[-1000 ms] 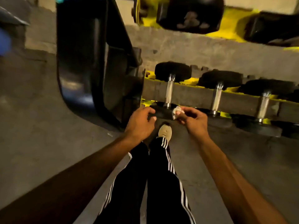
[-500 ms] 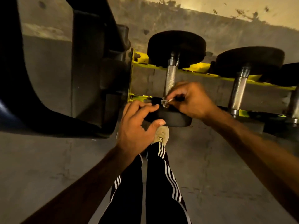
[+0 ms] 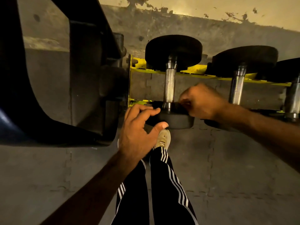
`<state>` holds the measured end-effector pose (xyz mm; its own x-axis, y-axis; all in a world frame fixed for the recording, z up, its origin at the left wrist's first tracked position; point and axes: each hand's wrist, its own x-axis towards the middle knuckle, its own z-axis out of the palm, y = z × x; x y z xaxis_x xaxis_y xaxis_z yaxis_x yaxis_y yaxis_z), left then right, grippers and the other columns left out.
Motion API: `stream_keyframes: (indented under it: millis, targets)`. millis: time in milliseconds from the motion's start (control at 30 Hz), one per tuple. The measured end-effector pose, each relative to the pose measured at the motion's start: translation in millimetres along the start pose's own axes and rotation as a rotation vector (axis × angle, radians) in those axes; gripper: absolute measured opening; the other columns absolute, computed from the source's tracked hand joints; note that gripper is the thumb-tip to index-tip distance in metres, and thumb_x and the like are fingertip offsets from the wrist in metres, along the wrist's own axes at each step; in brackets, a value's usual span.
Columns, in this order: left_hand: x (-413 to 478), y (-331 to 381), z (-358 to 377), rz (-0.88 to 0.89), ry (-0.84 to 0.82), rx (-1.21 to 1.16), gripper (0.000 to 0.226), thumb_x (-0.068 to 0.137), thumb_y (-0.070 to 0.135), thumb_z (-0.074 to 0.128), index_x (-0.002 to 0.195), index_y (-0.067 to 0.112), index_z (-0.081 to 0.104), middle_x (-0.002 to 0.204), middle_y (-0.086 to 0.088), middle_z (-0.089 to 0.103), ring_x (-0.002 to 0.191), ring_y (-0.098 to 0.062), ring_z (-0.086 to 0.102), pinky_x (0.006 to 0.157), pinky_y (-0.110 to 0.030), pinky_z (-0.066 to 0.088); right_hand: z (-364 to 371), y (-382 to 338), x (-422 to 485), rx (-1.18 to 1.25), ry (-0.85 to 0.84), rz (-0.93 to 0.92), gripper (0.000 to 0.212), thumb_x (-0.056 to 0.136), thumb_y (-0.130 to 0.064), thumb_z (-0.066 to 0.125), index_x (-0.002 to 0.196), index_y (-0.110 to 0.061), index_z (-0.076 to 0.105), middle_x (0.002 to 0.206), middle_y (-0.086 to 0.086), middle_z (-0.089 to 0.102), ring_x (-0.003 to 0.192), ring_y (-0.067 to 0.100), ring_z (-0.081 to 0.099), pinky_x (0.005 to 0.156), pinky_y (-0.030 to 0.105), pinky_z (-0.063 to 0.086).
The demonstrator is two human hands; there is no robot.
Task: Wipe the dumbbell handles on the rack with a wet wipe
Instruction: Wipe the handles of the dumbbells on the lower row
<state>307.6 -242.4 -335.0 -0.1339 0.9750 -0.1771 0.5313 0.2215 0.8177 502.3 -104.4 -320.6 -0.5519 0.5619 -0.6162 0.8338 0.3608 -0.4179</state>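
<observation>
Rack upright (image 3: 53, 82): dark frame, far left.
Rack rails (image 3: 194, 72): yellow, carrying the dumbbells across them.
Left hand (image 3: 138, 127): fingers curved over the near head of the first dumbbell (image 3: 175, 120), thumb on its rim, steadying it.
First handle (image 3: 169, 85): knurled steel, bare along its length, spanning the two rails.
Right hand (image 3: 203, 103): blurred, fingers curled tight beside the handle's lower collar.
Wet wipe: not visible; whether it is pinched inside the right hand cannot be told.
Second handle (image 3: 237, 88), third handle (image 3: 293, 98): further right, untouched by either hand.
Step in hand: judged the start of wiping the first handle, at its lower end.
Next move: calls for wrapping the wipe round the knurling and drawing it up towards the far head, the left hand keeping the dumbbell from rolling.
</observation>
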Motion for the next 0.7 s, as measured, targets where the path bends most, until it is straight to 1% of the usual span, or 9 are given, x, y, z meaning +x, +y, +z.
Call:
stream_keyframes:
  millis: [67,100,167,233,300,400,500,600,700]
  targets:
    - [-1,1,1,0.003,0.005,-0.007,0.045,0.078,0.047,0.071,0.115,0.02,0.074,0.112,0.009,0.058,0.113,-0.006,0.05,0.098,-0.013,0.039,19,6,0,0.413,0.129,0.228,0.008,0.083,-0.014,0.076,0.089,-0.02,0.078,0.084,-0.007,0.073,0.082,0.004,0.069,0.073,0.023,0.057]
    - [-1,1,1,0.0,0.01,-0.01,0.045,0.078,0.047,0.071,0.114,0.02,0.074,0.112,0.008,0.059,0.113,-0.007,0.05,0.098,-0.014,0.039,28,7,5,0.581,0.187,0.305,0.008,0.082,-0.012,0.078,0.086,-0.019,0.078,0.083,-0.006,0.074,0.081,0.004,0.07,0.073,0.023,0.058]
    - [-2,2,2,-0.007,0.022,-0.011,0.044,0.078,0.046,0.071,0.113,0.02,0.074,0.111,0.007,0.059,0.113,-0.009,0.051,0.098,-0.018,0.042,41,6,22,0.747,0.221,0.377,0.011,0.082,-0.003,0.074,0.085,-0.012,0.078,0.082,0.001,0.075,0.077,0.013,0.071,0.073,0.029,0.058]
    - [-2,1,4,-0.008,0.031,-0.014,0.043,0.078,0.044,0.072,0.113,0.019,0.074,0.111,0.006,0.059,0.113,-0.009,0.052,0.099,-0.022,0.044,45,3,34,0.807,0.159,0.412,0.016,0.086,0.003,0.067,0.094,-0.007,0.075,0.084,0.005,0.072,0.077,0.015,0.067,0.071,0.029,0.055]
    - [-2,1,4,-0.011,0.037,-0.04,0.042,0.078,0.043,0.073,0.112,0.019,0.074,0.111,0.006,0.059,0.114,-0.01,0.053,0.1,-0.026,0.045,45,4,39,0.824,0.081,0.434,0.016,0.088,0.002,0.064,0.099,-0.006,0.073,0.09,0.009,0.071,0.083,0.016,0.065,0.07,0.026,0.053]
    - [1,-1,2,-0.006,0.015,-0.055,0.042,0.077,0.043,0.073,0.112,0.019,0.074,0.11,0.005,0.059,0.114,-0.012,0.054,0.1,-0.031,0.047,39,13,29,0.834,0.012,0.425,0.013,0.089,-0.004,0.067,0.095,-0.012,0.075,0.091,0.005,0.072,0.088,0.018,0.065,0.073,0.028,0.052]
    - [4,-2,0,0.008,-0.007,-0.057,0.043,0.077,0.044,0.074,0.112,0.02,0.074,0.109,0.006,0.058,0.113,-0.014,0.054,0.099,-0.028,0.046,34,22,13,0.877,0.033,0.391,0.015,0.089,-0.009,0.069,0.095,-0.022,0.074,0.098,0.001,0.073,0.097,0.02,0.065,0.084,0.035,0.053]
    - [3,-4,0,0.018,-0.005,-0.062,0.043,0.076,0.044,0.075,0.111,0.019,0.075,0.11,0.005,0.058,0.113,-0.013,0.054,0.098,-0.026,0.045,36,18,16,0.879,0.052,0.397,0.017,0.089,-0.006,0.068,0.099,-0.018,0.073,0.098,0.001,0.072,0.097,0.016,0.066,0.082,0.028,0.054]
    - [4,-3,0,0.006,-0.021,-0.062,0.044,0.076,0.047,0.072,0.111,0.02,0.074,0.11,0.007,0.058,0.113,-0.01,0.052,0.097,-0.02,0.043,35,8,30,0.806,-0.044,0.415,0.019,0.094,-0.006,0.061,0.104,-0.016,0.073,0.1,0.004,0.072,0.098,0.02,0.067,0.082,0.032,0.056]
